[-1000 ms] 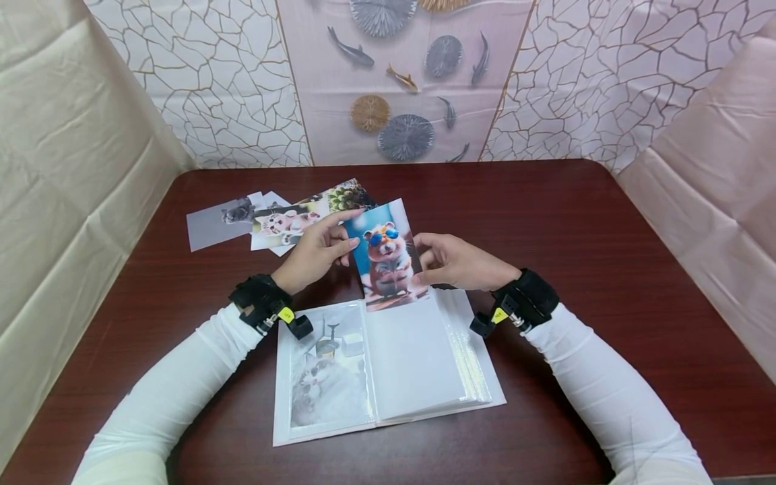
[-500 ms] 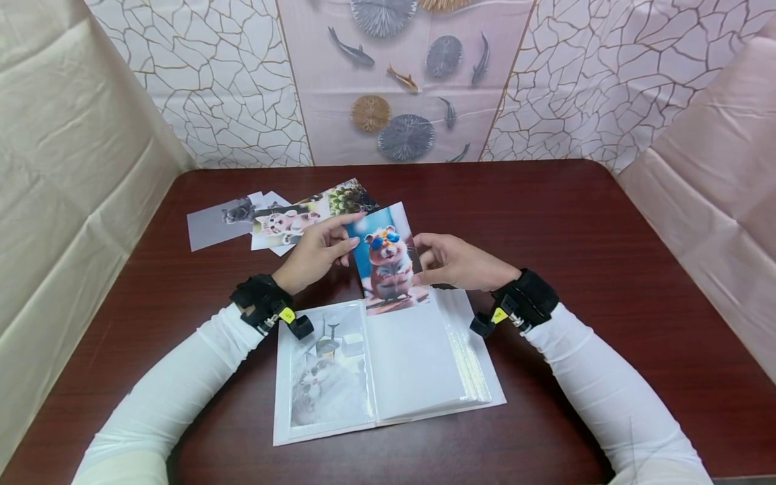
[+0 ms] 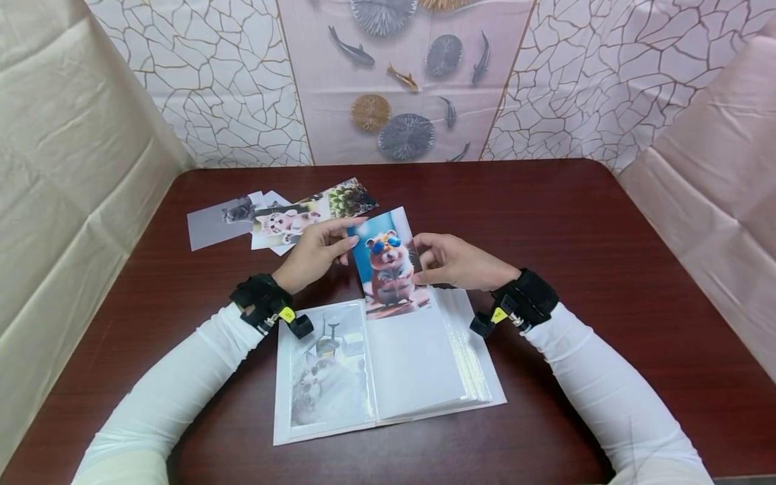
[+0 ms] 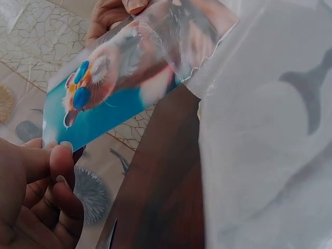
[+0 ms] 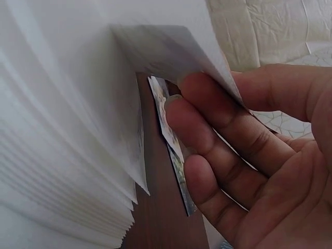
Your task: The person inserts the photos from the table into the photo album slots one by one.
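A glossy photo (image 3: 391, 273) of a hamster in blue sunglasses stands tilted at the top of the open photo album (image 3: 418, 364). Its lower end lies behind the clear plastic of the right page's pocket, as the left wrist view shows. My left hand (image 3: 315, 252) pinches the photo's upper left corner between thumb and fingers. On the other side, my right hand (image 3: 463, 263) grips the right edge at the pocket mouth, thumb in front and fingers (image 5: 189, 129) behind. The left page holds a pale picture (image 3: 327, 384) under plastic.
Several loose photos (image 3: 285, 225) lie overlapped at the back left of the dark wooden table (image 3: 545, 215). More album pages fan out beneath the right page. Pale cloth (image 3: 73, 202) hangs at both sides, with a patterned cloth behind.
The hamster photo has slid slightly down into the page pocket, and my left hand has lowered a little with it. The right hand and album look unmoved.
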Demonstrator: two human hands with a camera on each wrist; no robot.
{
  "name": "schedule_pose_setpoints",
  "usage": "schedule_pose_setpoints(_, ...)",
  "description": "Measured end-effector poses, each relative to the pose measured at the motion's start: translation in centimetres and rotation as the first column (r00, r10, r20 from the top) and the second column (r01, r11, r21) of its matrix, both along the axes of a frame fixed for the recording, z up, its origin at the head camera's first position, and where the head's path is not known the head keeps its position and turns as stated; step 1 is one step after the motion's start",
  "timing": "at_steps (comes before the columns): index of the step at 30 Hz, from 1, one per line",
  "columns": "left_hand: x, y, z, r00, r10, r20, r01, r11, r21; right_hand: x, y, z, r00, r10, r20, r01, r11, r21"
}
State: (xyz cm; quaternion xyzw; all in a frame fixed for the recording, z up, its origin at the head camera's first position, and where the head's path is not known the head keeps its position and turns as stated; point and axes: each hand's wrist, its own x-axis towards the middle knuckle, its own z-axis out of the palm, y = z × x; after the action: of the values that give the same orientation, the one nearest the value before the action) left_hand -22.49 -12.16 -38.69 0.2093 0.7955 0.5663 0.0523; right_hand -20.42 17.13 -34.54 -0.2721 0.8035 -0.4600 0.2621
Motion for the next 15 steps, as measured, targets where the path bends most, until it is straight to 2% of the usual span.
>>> schedule_pose_setpoints(9, -0.01, 0.04, -0.12, 1.0, 0.018, -0.002, -0.018, 1.0, -0.02, 0.0, -0.02, -0.07, 1.0, 0.005, -0.009, -0.005, 1.0, 0.002)
schedule_pose_setpoints(15, 0.07, 0.04, -0.09, 1.0, 0.018, 0.021, -0.018, 1.0, -0.017, 0.06, -0.05, 0.02, 1.0, 0.005, -0.014, -0.005, 1.0, -0.001)
